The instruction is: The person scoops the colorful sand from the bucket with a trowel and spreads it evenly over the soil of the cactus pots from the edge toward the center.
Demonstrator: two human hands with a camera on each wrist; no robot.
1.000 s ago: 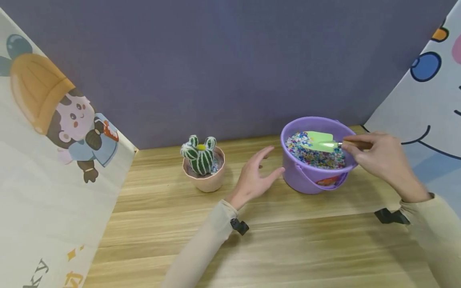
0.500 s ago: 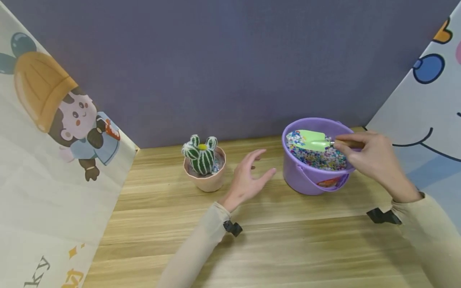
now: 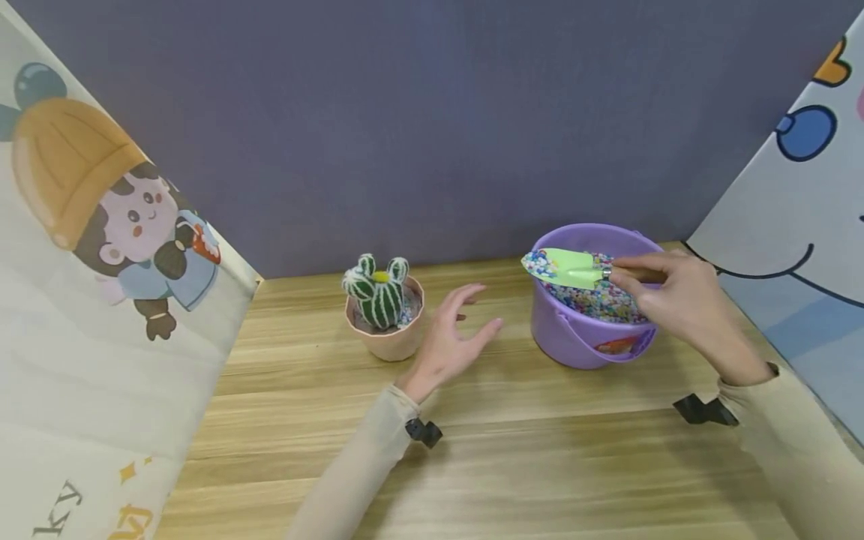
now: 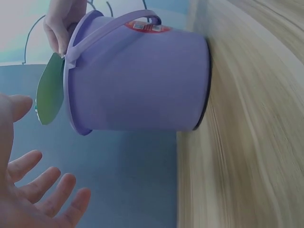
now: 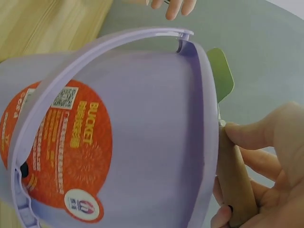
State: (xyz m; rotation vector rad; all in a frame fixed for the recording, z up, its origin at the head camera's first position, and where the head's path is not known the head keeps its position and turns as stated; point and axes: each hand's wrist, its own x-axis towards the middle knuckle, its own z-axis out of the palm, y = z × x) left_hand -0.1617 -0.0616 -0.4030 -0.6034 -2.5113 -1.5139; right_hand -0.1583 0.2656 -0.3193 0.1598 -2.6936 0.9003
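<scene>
My right hand (image 3: 682, 296) grips the wooden handle (image 5: 235, 180) of a small green trowel (image 3: 574, 268). The blade carries colourful beads (image 3: 540, 262) at its tip, which reaches past the left rim of a purple bucket (image 3: 574, 341). More beads (image 3: 601, 300) lie inside the bucket. My left hand (image 3: 448, 337) hovers between bucket and flowerpot, its fingers spread and holding nothing; in the left wrist view the left hand (image 4: 33, 190) is apart from the trowel. Closest to it is a pink flowerpot (image 3: 391, 346) with a knitted cactus (image 3: 379, 301) and a few beads on its grey fill.
Both containers stand on a wood-grain table (image 3: 513, 465) near a dark grey back panel (image 3: 432, 135). Printed side panels flank them, with a cartoon figure (image 3: 148, 225) at left. The bucket's handle hangs down its front.
My right hand has lifted the trowel from within the bucket and carried it left, bringing its tip past the rim. My left hand has drawn back left toward the flowerpot.
</scene>
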